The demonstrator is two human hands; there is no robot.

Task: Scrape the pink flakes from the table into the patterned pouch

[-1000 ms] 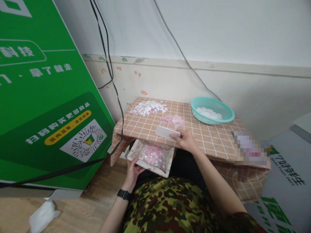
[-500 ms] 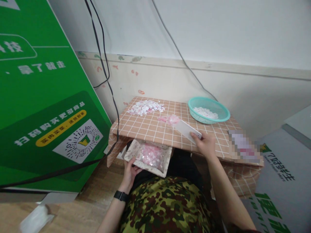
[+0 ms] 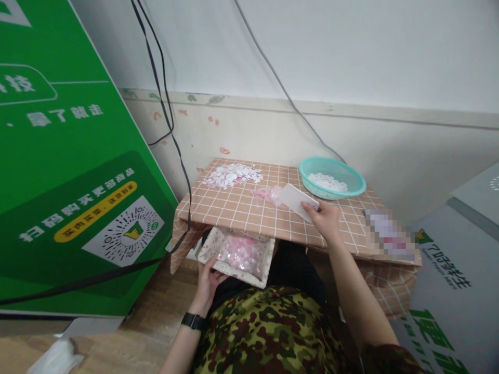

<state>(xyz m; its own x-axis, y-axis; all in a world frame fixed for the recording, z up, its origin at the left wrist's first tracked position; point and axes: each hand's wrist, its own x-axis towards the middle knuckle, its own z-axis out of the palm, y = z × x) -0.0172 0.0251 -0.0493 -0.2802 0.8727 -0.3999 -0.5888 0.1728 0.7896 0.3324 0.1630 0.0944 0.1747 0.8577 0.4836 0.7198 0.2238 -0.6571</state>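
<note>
My left hand (image 3: 210,280) is closed on the near left edge of a speckled, pale tray (image 3: 208,249), held just below the table's front edge. Inside it lie pink and clear shiny scraps (image 3: 239,253). Over the tabletop, my right hand (image 3: 325,218) pinches a flat white scraper card (image 3: 294,200). The card's far end touches a small patch of pink scraps (image 3: 268,195) on the checked cloth. Behind and to the left rests a pile of white and pink pieces (image 3: 234,175). A turquoise mesh basket (image 3: 360,189), at the back right, contains more white pieces.
A brown checked cloth covers the table (image 3: 230,210). A blurred-out flat item (image 3: 390,236) lies at its right end. On the left stands a large green panel (image 3: 70,156), with a black cable (image 3: 183,161) hanging beside it. A grey printed cabinet (image 3: 448,280) is on the right.
My right hand has shifted slightly left and away from me, bringing the card further over the pink scraps. The tray remains in my left hand, nearly unmoved.
</note>
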